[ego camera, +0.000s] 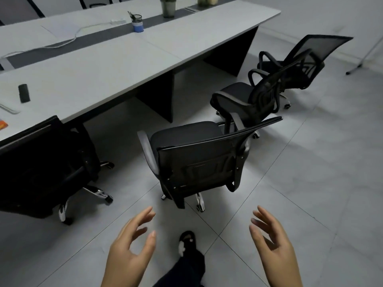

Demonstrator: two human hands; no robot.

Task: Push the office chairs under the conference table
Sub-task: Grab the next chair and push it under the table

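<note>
Both hands are up and apart, nothing in either one: the left hand has fingers loosely spread with the thumb out, and the right hand mirrors it, fingers relaxed and slightly bent. They hang just short of the nearest chair, whose mesh back faces the camera; neither hand touches it. That chair stands out on the tiled floor, clear of the conference table, with bare floor between its seat and the table's long edge. A dark table leg panel stands beyond its left armrest. On the left, a first chair sits with its back touching or just under the table edge. To the right, a third chair and a fourth chair stand out from the table, turned at angles, close together. Open floor spreads to the right. A sandalled foot steps forward between the hands. On the tabletop: a blue pen cup, a plant pot, a white cable, a small black object.
</note>
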